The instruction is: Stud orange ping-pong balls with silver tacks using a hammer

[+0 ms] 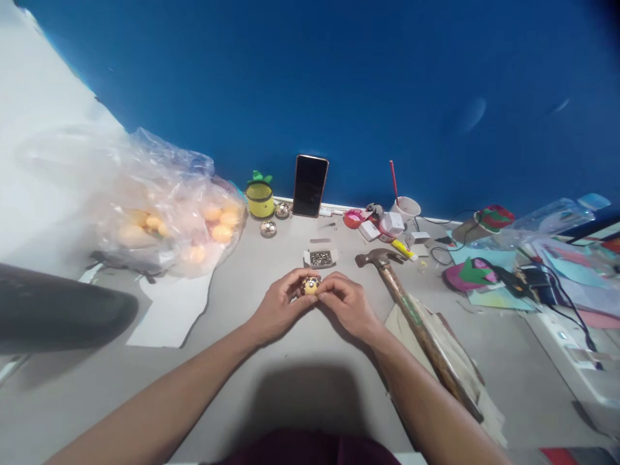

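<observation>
Holding small yellow ball with dark and shiny spots point(310, 285) in left hand point(285, 303), right hand point(349, 305) fingertips pinched at its side; ball above desk point(281, 387), near open box of tacks point(320, 259).

The dark cylinder point(62, 310) runs off the left edge. Fingers hide part of the yellow ball point(310, 285). The pieces in the small box point(320, 259) are too small to tell apart. Blur and plastic obscure the orange items point(221, 227) inside the bags point(167, 174).

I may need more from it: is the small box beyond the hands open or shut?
Open: small metallic pieces show inside the box.
</observation>
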### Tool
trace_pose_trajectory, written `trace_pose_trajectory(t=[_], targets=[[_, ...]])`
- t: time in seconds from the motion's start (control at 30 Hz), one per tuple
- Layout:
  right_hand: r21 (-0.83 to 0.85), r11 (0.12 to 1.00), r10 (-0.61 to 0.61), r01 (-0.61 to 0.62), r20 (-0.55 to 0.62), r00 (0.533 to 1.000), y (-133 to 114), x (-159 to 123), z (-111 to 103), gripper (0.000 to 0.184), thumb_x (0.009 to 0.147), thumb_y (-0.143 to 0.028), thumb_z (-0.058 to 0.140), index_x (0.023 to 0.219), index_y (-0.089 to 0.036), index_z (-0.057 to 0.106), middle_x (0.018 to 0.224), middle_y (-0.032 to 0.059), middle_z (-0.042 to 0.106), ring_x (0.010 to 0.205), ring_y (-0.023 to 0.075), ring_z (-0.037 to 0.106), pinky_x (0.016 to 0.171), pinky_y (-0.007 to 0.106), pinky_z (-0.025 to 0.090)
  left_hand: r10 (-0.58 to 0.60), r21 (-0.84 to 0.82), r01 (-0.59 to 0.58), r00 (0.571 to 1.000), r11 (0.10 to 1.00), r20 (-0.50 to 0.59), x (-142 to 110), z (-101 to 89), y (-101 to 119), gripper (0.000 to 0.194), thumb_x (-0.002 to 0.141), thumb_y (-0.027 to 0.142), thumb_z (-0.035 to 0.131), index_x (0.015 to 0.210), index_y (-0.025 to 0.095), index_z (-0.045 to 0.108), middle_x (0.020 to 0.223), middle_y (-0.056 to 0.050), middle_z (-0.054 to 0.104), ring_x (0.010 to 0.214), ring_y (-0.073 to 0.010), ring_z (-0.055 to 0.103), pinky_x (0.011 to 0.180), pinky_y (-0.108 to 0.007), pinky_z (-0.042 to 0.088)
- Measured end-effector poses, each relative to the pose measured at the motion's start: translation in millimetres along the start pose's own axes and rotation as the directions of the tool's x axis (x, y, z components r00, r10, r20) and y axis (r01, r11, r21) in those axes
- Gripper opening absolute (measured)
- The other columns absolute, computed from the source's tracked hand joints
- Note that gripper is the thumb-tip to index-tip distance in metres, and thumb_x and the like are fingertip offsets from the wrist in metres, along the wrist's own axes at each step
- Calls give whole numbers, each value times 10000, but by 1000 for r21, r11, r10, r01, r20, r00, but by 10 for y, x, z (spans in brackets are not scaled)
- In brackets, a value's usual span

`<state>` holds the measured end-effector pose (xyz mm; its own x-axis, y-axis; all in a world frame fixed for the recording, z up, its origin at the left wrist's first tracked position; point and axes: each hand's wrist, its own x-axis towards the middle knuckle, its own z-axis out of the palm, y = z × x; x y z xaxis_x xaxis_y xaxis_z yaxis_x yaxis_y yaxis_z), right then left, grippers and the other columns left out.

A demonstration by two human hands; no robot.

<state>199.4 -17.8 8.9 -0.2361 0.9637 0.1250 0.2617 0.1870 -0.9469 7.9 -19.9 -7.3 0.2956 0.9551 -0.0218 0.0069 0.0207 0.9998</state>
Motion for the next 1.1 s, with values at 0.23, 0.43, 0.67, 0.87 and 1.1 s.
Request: trace_pose_trajectory(t=[0.23,0.43,0.67,0.87,1.1], targets=[[52,995,84,-83,-23,996,-22,-2,11,74,838,-269,678,798,-227,723,845,15,704,790,169,639,740,293,499,25,51,-24,999,998,-27,13,4,26,430,868,437,763,1211,182,716,1172,-96,727,1041,-236,664,930,-346,523],[77,989,128,-125,-35,991,-22,2,22,74,805,-287,696,784,-216,701,828,14,702,748,164,620,718,295,490,30,77,-28,999,997,-29,7,13,50,425,866,438,761,1194,170,721,1175,-102,735,1042,-239,665,939,-360,517],[-34,999,16,-17,-21,1000,-6,14,28,105,868,-266,644,776,-224,672,828,1,656,796,162,607,771,297,478,44,75,-41,998,996,-45,10,5,38,467,863,454,762,1235,177,712,1156,-102,740,1009,-235,673,886,-356,546],[45,995,85,-86,19,996,-5,18,3,98,847,-288,640,786,-219,675,805,-4,677,779,162,602,762,296,473,64,129,-49,991,990,-115,6,36,63,448,849,452,774,1214,193,762,1218,-114,749,1087,-271,685,979,-408,541],[185,963,190,-195,44,981,5,19,22,119,806,-319,671,779,-208,699,777,5,703,737,164,610,745,314,491,106,192,-69,976,979,-189,-30,100,91,399,850,431,771,1180,207,780,1225,-104,748,1109,-266,689,1025,-410,533]])
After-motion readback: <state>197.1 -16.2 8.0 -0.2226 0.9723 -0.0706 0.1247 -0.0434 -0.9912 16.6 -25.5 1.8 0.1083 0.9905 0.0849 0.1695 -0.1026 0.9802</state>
